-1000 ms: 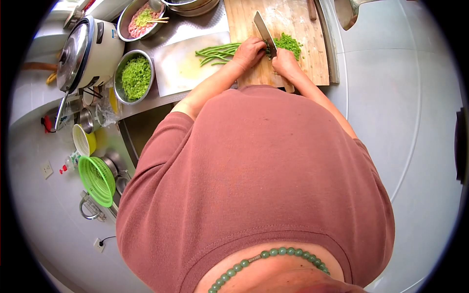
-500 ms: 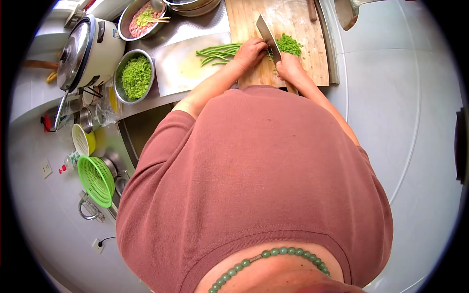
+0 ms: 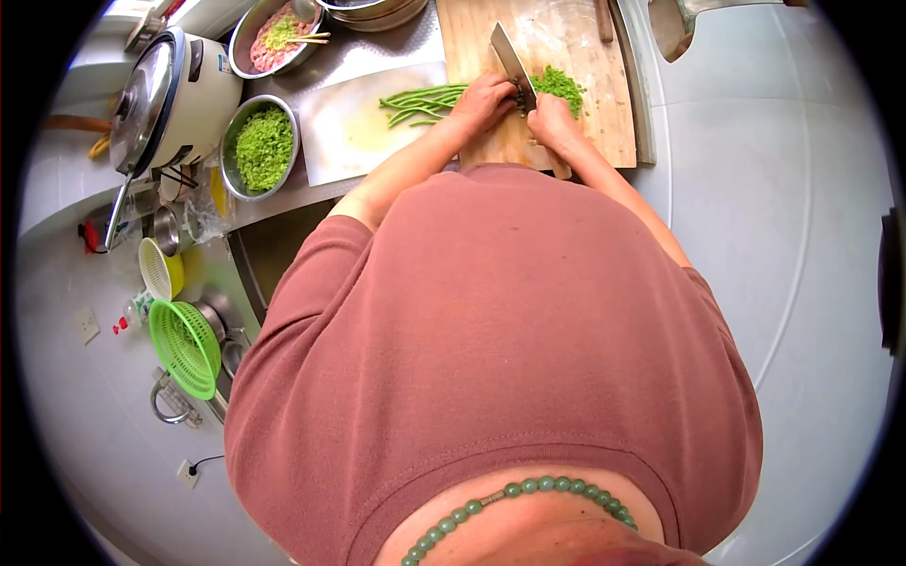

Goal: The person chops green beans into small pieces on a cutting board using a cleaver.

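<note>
My left hand [image 3: 485,102] is closed over a bunch of long green beans [image 3: 425,98], whose tails stick out to the left. In my right hand [image 3: 553,121] is the handle of a broad-bladed cleaver [image 3: 512,62]. The blade stands on edge just beside my left fingertips. To its right lies a small heap of chopped green beans [image 3: 561,87] on the wooden cutting board [image 3: 481,28]. The cut ends of the beans under my left fingers are hidden.
Left of the board lies a white sheet [image 3: 349,123]. Beyond it stand a steel bowl [image 3: 225,170] of chopped greens, a bowl of minced meat [image 3: 264,52] with chopsticks, and a rice cooker [image 3: 203,99]. Green and yellow colanders [image 3: 185,351] sit farther left.
The cleaver and my right hand have shifted slightly left and away from my body. My left hand stays nearly in place on the beans.
</note>
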